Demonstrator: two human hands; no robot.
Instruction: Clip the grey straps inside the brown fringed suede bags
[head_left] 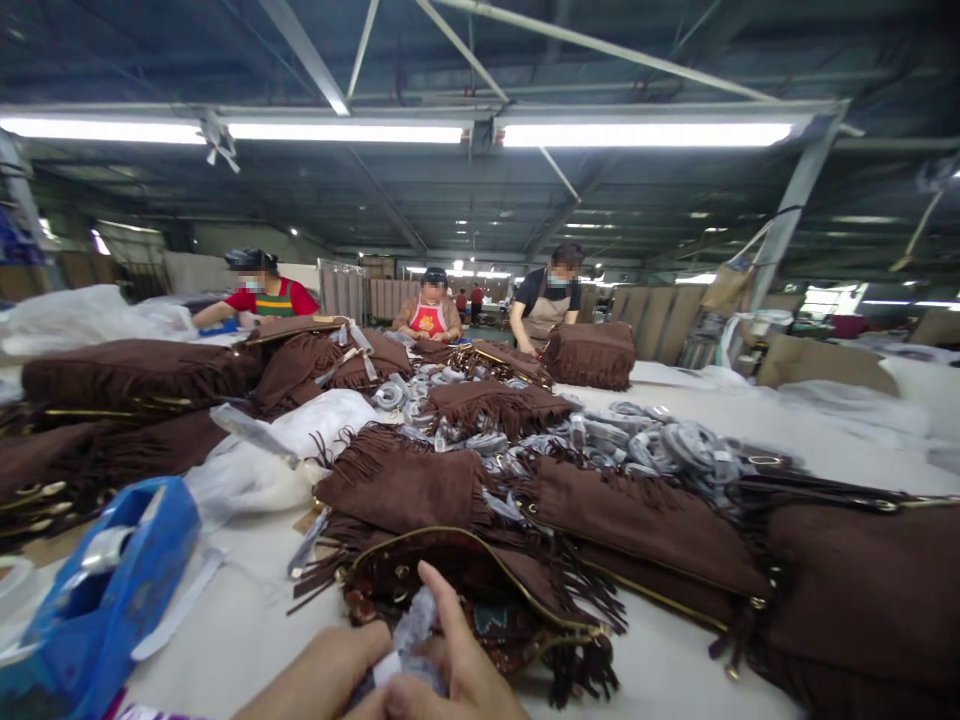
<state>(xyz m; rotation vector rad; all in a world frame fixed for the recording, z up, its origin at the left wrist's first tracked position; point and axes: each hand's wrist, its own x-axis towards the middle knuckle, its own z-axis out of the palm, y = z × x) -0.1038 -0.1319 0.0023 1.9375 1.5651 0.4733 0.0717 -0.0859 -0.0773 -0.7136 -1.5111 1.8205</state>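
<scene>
My left hand (326,672) and my right hand (469,665) meet at the bottom of the view. Between them is a crumpled clear-plastic-wrapped bundle (415,622), with a small white piece near the left fingers; its contents cannot be made out. The left hand is closed on the bundle. My right hand grips it too, its index finger stretched upward. Just beyond lies a brown fringed bag (525,570), its gold zipper undone and its patterned lining showing. The bundle is in front of the bag's mouth; whether it touches the lining is unclear.
A blue tape dispenser (112,590) stands at the left. Plastic-wrapped coils (667,440) spread over the middle of the white table (247,610). More brown fringed bags (652,530) lie around, with white plastic (262,470) among them. Several co-workers (551,295) are across the table.
</scene>
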